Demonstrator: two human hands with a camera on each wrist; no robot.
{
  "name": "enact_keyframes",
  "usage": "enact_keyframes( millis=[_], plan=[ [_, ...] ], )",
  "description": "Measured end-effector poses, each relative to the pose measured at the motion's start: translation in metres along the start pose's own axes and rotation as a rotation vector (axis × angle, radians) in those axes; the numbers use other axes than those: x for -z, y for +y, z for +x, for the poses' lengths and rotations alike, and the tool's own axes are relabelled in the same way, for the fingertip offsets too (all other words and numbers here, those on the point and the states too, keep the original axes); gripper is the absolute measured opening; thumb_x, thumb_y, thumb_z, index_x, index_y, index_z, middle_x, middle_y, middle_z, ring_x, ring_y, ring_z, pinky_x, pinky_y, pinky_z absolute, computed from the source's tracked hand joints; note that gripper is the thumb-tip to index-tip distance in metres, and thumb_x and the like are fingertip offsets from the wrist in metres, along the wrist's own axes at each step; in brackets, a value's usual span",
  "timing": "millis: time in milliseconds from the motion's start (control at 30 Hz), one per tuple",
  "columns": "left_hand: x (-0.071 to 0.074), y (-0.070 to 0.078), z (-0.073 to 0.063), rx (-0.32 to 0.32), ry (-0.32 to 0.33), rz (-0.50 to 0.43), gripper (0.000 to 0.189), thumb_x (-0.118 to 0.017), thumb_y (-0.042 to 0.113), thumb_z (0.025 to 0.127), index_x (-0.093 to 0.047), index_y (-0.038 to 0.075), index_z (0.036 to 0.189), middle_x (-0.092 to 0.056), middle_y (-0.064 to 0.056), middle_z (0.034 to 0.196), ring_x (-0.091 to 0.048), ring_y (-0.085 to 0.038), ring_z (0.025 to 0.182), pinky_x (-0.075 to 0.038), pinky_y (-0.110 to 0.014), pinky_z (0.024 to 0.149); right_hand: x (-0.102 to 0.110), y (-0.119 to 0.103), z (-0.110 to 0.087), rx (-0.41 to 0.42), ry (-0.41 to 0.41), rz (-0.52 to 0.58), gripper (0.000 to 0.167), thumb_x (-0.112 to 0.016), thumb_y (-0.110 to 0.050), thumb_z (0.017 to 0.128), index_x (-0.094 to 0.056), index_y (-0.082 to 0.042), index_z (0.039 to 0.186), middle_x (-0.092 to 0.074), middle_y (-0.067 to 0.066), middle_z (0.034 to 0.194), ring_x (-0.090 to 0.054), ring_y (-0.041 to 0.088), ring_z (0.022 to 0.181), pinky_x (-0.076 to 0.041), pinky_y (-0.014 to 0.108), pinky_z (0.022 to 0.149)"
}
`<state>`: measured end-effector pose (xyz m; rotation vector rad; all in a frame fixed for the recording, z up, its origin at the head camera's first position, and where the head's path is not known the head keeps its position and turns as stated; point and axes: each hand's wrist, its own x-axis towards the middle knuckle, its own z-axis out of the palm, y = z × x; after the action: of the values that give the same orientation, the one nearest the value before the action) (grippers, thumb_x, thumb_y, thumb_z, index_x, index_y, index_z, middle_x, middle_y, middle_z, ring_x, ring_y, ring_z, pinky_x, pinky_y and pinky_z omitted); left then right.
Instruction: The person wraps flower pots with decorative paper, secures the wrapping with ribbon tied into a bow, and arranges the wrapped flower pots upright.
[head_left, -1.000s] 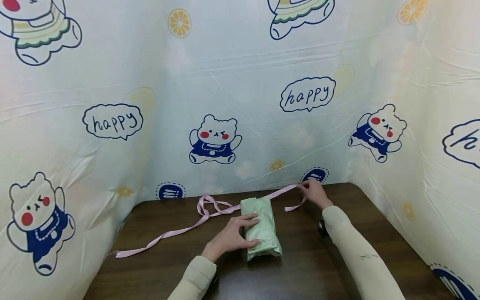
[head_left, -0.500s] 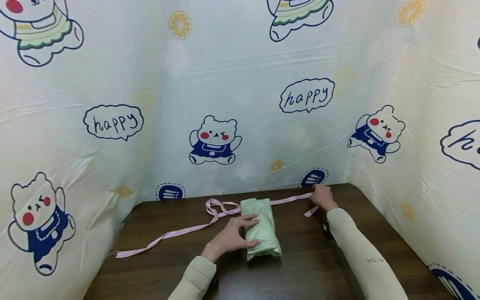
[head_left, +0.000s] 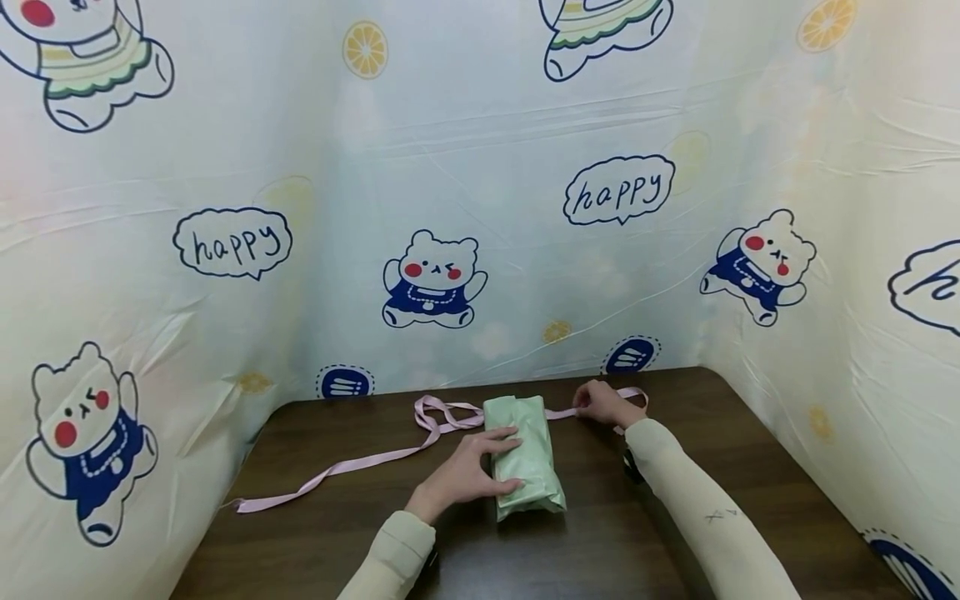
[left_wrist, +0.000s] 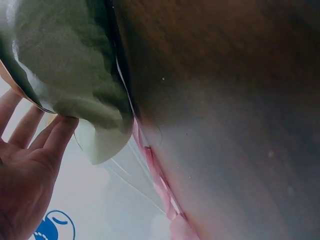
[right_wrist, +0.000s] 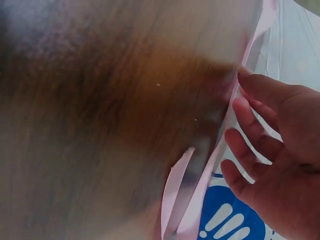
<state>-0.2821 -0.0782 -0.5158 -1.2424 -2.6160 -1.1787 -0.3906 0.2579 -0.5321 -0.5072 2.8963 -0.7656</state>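
Note:
A package wrapped in pale green paper [head_left: 531, 458] lies on the table, its long side pointing away from me. My left hand [head_left: 465, 471] rests on its left part, thumb and fingers spread over the top; in the left wrist view fingertips touch the package's paper. A pink ribbon [head_left: 367, 459] runs across the table, and the package hides a stretch of it. To the right of the package, my right hand [head_left: 603, 406] pinches the ribbon between thumb and index finger. In the right wrist view the other fingers are loosely bent, and a ribbon tail [right_wrist: 175, 185] hangs below the hand.
Left of the package the ribbon forms loose loops, then stretches toward the left edge of the dark wooden table [head_left: 570, 550]. A pale printed curtain [head_left: 450, 167] with bears and "happy" bubbles surrounds the table's back and sides.
My right hand first moved right, pulling the ribbon along, then came back left to hold it nearer the package. The left hand and the package have kept their place.

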Motion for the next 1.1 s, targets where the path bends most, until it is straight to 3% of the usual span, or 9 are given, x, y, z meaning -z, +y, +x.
enact_keyframes(
  millis=[33,100,300,500,600,733,933,1033,1100],
  plan=[
    [0.0,0.0,0.0,-0.002,0.001,0.0,0.062,-0.081,0.043,0.084,-0.065,0.017,0.138,-0.054,-0.003,0.151,-0.046,-0.028,0.142,-0.041,-0.051,0.112,0.001,0.0,-0.001,0.0,-0.009,0.007,0.004,-0.073,-0.006,0.091,-0.073,-0.002,0.089,-0.068,0.004,0.081,-0.06,0.016,0.073,-0.053,0.034,0.07],
    [0.0,0.0,0.001,-0.005,0.004,0.002,0.062,-0.082,0.043,0.084,-0.066,0.017,0.138,-0.054,-0.003,0.151,-0.047,-0.028,0.142,-0.041,-0.051,0.112,0.003,0.0,-0.004,-0.001,-0.035,0.014,0.012,-0.071,-0.005,0.092,-0.071,-0.006,0.08,-0.063,-0.001,0.073,-0.055,0.012,0.066,-0.048,0.029,0.064],
    [0.0,-0.001,0.001,-0.007,0.003,0.015,0.063,-0.082,0.043,0.083,-0.066,0.017,0.138,-0.054,-0.001,0.151,-0.047,-0.027,0.142,-0.042,-0.05,0.112,0.016,0.007,-0.015,-0.064,-0.106,0.006,0.028,-0.064,-0.004,0.095,-0.06,-0.01,0.068,-0.048,-0.004,0.062,-0.044,0.012,0.058,-0.039,0.028,0.059],
    [0.001,-0.001,0.001,0.0,-0.001,0.006,0.064,-0.081,0.044,0.084,-0.065,0.017,0.139,-0.053,0.0,0.152,-0.046,-0.026,0.142,-0.043,-0.048,0.111,0.028,0.021,-0.027,-0.145,-0.065,-0.041,0.032,-0.061,-0.001,0.092,-0.055,-0.013,0.062,-0.043,-0.005,0.058,-0.038,0.012,0.055,-0.037,0.028,0.058],
    [0.001,-0.001,0.001,-0.002,-0.005,0.0,0.063,-0.081,0.045,0.085,-0.064,0.017,0.139,-0.053,-0.001,0.152,-0.047,-0.027,0.142,-0.044,-0.049,0.11,0.032,0.026,-0.033,-0.222,-0.046,-0.065,0.039,-0.057,0.0,0.091,-0.046,-0.014,0.057,-0.033,-0.004,0.055,-0.029,0.013,0.052,-0.032,0.029,0.054],
    [0.0,-0.001,0.0,-0.004,-0.012,-0.017,0.063,-0.08,0.045,0.086,-0.064,0.016,0.14,-0.052,-0.002,0.153,-0.047,-0.028,0.142,-0.044,-0.05,0.11,0.036,0.031,-0.039,-0.344,-0.015,-0.107,0.039,-0.054,-0.002,0.094,-0.041,-0.014,0.06,-0.032,-0.001,0.058,-0.029,0.015,0.054,-0.033,0.032,0.054],
    [0.0,-0.001,-0.001,0.017,-0.023,-0.038,0.063,-0.08,0.043,0.086,-0.063,0.017,0.141,-0.05,0.0,0.154,-0.044,-0.024,0.144,-0.043,-0.048,0.112,0.037,0.037,-0.044,-0.447,0.033,-0.105,0.024,-0.057,-0.004,0.094,-0.054,-0.007,0.071,-0.049,0.008,0.068,-0.045,0.022,0.06,-0.041,0.039,0.058],
    [0.0,-0.001,-0.001,0.019,-0.023,-0.035,0.063,-0.08,0.044,0.086,-0.062,0.017,0.141,-0.05,0.0,0.155,-0.044,-0.025,0.144,-0.043,-0.049,0.111,0.035,0.038,-0.041,-0.429,0.04,-0.111,0.025,-0.058,-0.002,0.093,-0.051,-0.006,0.07,-0.045,0.007,0.068,-0.042,0.022,0.061,-0.039,0.039,0.06],
    [-0.001,-0.001,-0.002,0.019,-0.022,-0.033,0.063,-0.08,0.044,0.086,-0.062,0.017,0.141,-0.05,-0.001,0.155,-0.044,-0.026,0.144,-0.043,-0.049,0.111,0.032,0.038,-0.039,-0.357,0.053,-0.109,0.018,-0.063,-0.002,0.091,-0.056,-0.002,0.074,-0.05,0.008,0.071,-0.045,0.021,0.064,-0.044,0.038,0.062]
  ],
)
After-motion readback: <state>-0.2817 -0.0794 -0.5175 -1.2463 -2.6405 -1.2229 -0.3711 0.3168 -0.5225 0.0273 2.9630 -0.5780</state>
